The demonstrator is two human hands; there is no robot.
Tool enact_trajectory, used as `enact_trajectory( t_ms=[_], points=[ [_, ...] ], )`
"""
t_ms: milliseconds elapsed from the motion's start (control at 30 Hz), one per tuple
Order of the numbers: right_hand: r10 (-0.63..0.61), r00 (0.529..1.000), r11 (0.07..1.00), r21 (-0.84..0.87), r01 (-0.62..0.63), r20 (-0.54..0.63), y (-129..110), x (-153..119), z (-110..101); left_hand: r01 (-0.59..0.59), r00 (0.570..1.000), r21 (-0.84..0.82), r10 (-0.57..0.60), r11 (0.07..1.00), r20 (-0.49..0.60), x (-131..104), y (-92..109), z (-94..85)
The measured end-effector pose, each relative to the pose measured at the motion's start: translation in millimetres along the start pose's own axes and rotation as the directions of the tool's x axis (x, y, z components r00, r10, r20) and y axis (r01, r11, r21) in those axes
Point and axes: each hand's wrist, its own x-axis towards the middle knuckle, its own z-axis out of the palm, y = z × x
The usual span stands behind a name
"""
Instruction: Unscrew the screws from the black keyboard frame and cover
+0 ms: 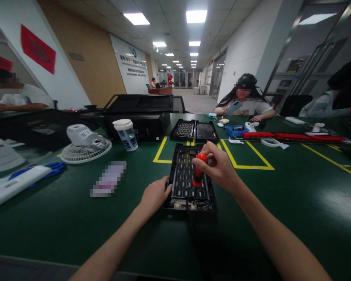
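A black plastic casing [213, 200] lies on the green table in front of me, its inside lined with rows of dark rounded cells. My left hand [154, 194] grips the left edge of this casing, thumb on the rim and the other fingers partly hidden. From above, my right hand [219, 163] pinches the top of a screwdriver [197, 175] with a red and black handle. It stands nearly upright over the right half of the casing; its tip is too small to make out.
Two similar black casings [182, 130] lie beyond, near yellow tape rectangles [253, 167]. Leftward are a lidded cup [126, 136], a white fan [86, 150] and a blurred flat item [109, 179]. A large black box [137, 125] stands behind. Across sits a person [247, 101] holding a phone.
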Motion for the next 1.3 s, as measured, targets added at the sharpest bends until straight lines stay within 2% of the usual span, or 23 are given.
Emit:
enact_trajectory(
  t_ms=[567, 833, 1100, 1200, 1300],
  points=[
    [-0.002, 0.995, 0.967, -0.253, -0.023, -0.098, -7.8, -3.9, 7.1, 0.011, 1.0, -0.013, -0.011, 1.0, -0.002, -0.3, 1.3, 0.5],
    [-0.004, 0.99, 0.964, -0.265, -0.034, -0.143, -9.1, -6.3, 10.3, 0.019, 1.0, -0.009, -0.019, 1.0, 0.003, -1.5, 4.0, -2.5],
    [0.053, 0.985, 0.99, -0.124, -0.074, -0.163, -4.0, -1.6, 7.7, 0.026, 1.0, -0.001, -0.026, 1.0, 0.017, -2.1, 4.5, -5.3],
    [0.096, 0.986, 0.995, 0.031, -0.092, -0.138, 1.0, 0.8, 5.1, 0.029, 0.999, 0.001, -0.029, 1.0, 0.029, -2.0, 4.6, -5.9],
    [0.206, 0.975, 0.954, 0.236, -0.183, -0.077, 7.2, 2.5, 1.6, 0.021, 1.0, 0.003, -0.021, 1.0, 0.018, -1.9, 3.5, -4.8]
  ],
)
